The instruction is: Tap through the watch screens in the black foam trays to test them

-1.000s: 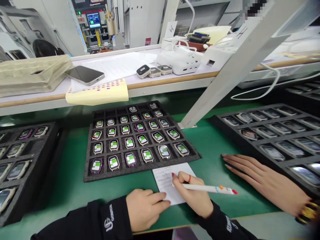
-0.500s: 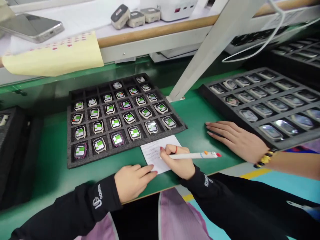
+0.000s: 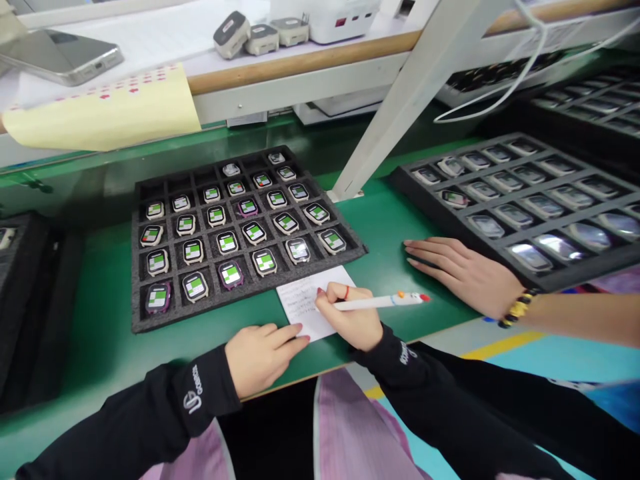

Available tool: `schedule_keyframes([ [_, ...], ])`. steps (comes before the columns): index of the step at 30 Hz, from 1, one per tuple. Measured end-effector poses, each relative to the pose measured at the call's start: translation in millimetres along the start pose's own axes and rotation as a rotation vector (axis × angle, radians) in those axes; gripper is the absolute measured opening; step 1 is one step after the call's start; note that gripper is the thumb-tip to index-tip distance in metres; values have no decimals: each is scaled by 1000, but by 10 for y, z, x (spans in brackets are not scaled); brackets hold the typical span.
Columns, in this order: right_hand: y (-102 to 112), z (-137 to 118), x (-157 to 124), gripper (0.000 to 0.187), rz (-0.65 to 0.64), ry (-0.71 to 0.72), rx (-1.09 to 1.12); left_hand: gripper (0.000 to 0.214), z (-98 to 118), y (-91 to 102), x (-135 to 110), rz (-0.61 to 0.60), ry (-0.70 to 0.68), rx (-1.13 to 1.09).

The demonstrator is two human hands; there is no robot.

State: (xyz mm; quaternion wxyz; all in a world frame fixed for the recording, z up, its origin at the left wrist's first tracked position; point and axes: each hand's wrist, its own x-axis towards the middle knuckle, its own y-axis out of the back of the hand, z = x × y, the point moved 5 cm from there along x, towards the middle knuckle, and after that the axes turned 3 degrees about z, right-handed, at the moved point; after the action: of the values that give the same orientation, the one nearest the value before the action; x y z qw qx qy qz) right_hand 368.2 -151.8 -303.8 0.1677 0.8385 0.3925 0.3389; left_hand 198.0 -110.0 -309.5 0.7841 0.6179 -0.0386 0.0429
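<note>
My right hand (image 3: pixel 354 319) is closed around a white pen (image 3: pixel 383 302) with a red tip and small coloured figures at its top end. The pen's writing end is over a small white sheet of paper (image 3: pixel 320 328) covered in handwritten lines. My left hand (image 3: pixel 265 353) lies flat on the green bench, fingers stretched out, fingertips on the paper's lower left edge. Just beyond the paper is a dark foam tray (image 3: pixel 165 319) of smartwatches, many with green-and-white patterns on their screens. One smartwatch (image 3: pixel 231 274) near the front has a purple case.
A co-worker's hand (image 3: pixel 460 273) with a beaded bracelet rests on the bench at right, beside another watch tray (image 3: pixel 505 250). A slanted white post (image 3: pixel 395 110) stands behind. On the shelf above lie a phone (image 3: pixel 60 57) and a yellow sheet (image 3: pixel 105 120). Another dark tray (image 3: pixel 30 293) is at left.
The whole view has shifted slightly, so things sit a little further left. My right hand still holds the pen on the paper, and my left hand stays at the paper's edge.
</note>
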Motion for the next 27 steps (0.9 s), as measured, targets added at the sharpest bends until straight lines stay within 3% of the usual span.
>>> schedule_keyframes([
  [17,21,56,-5,41,54,-86,55,39,-5,9,-8,42,12,-16],
  [20,149,112,-18,42,149,-134,49,41,-11,27,-15,48,18,-26],
  [23,357,191,-109,25,255,-147,27,42,-28,39,-39,90,42,-14],
  [27,544,377,-344,34,370,-196,-167,44,-63,-21,-84,293,39,18],
])
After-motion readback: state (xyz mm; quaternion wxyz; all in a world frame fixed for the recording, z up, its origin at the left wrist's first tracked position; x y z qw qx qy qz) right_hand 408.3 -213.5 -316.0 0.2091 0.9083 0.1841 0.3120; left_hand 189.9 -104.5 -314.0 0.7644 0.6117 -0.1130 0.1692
